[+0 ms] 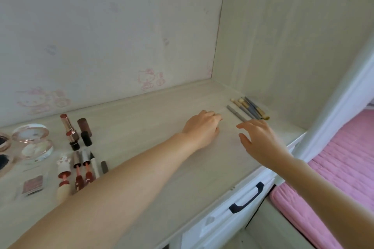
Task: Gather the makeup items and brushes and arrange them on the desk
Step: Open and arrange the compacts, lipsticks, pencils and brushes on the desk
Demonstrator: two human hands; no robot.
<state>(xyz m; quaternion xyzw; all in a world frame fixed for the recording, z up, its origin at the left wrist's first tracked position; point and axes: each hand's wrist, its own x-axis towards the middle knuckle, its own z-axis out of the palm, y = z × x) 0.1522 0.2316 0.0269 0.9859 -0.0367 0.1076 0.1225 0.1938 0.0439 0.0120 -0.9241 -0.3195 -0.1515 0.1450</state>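
Head view looks down on a pale wooden desk (153,119) set against a wall with faint pink cartoon stickers. Both bare arms reach across it toward the right. The left hand (202,127) rests knuckles-up on the desktop with its fingers curled under; whether they pinch anything cannot be told. The right hand (259,139) hovers just beside it, fingers loosely spread and empty, its fingertips near the closest end of a grey pencil (236,114). Beyond that pencil, a small cluster of makeup brushes (250,108) lies side by side near the desk's right wall. Well apart, at the left end of the desk, lie the other makeup items: an open lipstick (68,127), a dark brown cap (84,127), a round open compact (33,142), several lip glosses (83,170) lying in a row, and a small eyeshadow pan (33,184). A white drawer with a dark handle (247,198) sits below the desk's front edge, and pink bedding (340,178) shows at right.
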